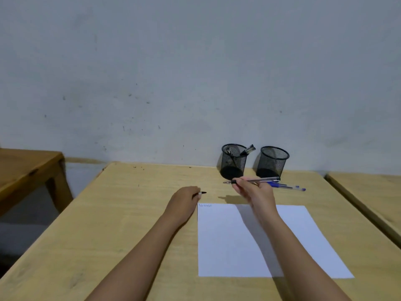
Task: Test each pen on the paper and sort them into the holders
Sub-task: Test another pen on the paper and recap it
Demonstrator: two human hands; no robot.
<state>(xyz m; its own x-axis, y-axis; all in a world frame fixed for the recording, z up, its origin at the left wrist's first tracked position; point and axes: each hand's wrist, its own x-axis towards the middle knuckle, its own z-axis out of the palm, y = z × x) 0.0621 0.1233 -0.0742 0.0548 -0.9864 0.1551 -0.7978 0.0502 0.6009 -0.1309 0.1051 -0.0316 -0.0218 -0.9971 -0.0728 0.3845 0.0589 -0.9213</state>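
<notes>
While pinched in the fingers of the right hand [251, 192], the pen [261, 180] was held level, nib pointing left of them. The paper [227, 242] lay below and nearer, the holders [233, 162] just beyond. A black cap [201, 192] was gripped by the left hand [184, 199].

Light wooden desk [130, 213] in the middle, darker wooden table [26, 164] at far left, edge of another desk [368, 192] at right, scuffed grey wall [173, 61] behind.

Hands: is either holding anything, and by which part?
Right hand pinches a pen by its black grip near the tip. Left hand holds a black cap-like piece by one end.
</notes>
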